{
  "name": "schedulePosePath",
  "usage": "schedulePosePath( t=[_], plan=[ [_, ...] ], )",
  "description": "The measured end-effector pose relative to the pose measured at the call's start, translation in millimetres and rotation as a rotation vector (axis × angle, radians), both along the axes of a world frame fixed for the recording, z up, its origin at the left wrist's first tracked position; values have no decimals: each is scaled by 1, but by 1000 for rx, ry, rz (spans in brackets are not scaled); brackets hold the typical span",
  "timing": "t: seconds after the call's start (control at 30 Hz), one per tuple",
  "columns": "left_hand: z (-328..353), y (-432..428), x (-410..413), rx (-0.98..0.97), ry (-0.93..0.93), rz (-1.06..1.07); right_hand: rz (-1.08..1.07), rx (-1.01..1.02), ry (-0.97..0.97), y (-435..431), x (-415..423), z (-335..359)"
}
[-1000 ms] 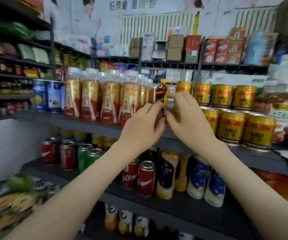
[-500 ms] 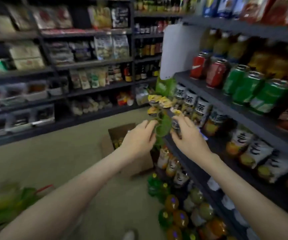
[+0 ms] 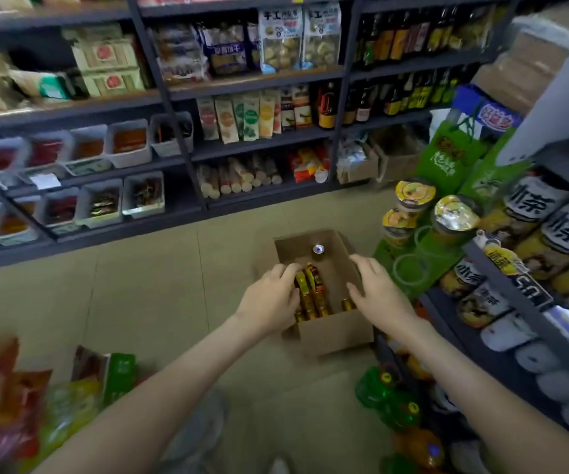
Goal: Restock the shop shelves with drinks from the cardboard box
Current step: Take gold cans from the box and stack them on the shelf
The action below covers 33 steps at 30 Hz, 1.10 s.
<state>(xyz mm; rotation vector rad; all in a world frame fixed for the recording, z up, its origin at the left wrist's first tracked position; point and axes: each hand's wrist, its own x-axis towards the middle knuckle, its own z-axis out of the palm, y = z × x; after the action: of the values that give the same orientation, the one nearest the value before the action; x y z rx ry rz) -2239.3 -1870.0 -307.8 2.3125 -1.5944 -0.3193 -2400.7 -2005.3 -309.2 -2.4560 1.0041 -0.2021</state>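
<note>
Your left hand (image 3: 271, 295) looks curled onto the bottles (image 3: 314, 292) in the cardboard box (image 3: 334, 331) on the floor (image 3: 160, 295), right hand (image 3: 375, 289) spread wide over its rim; several bottles to go, restock unfinished.

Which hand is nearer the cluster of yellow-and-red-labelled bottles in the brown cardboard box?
Left. The left hand is at the yellow-and-red-labelled bottles, fingers curled on their left side. The right hand is open over the right wall of the brown cardboard box, apart from that cluster.
</note>
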Motion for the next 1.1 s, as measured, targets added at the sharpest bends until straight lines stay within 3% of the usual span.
schedulePosePath(
  t=[0.3,0.47,0.67,0.9,1.1],
  plan=[
    [-84,-112,67,276,163,32,-185,231,120,-112,41,-89],
    [-149,-172,110,417,287,115,-169,438,251,-187,72,-159],
    [-220,-257,171,522,252,162,-173,528,340,-264,140,-236],
    [-436,-315,174,496,488,173,-190,674,430,-308,176,-447],
    [-627,-314,152,625,511,258,-203,789,509,-317,191,-661]
  ],
)
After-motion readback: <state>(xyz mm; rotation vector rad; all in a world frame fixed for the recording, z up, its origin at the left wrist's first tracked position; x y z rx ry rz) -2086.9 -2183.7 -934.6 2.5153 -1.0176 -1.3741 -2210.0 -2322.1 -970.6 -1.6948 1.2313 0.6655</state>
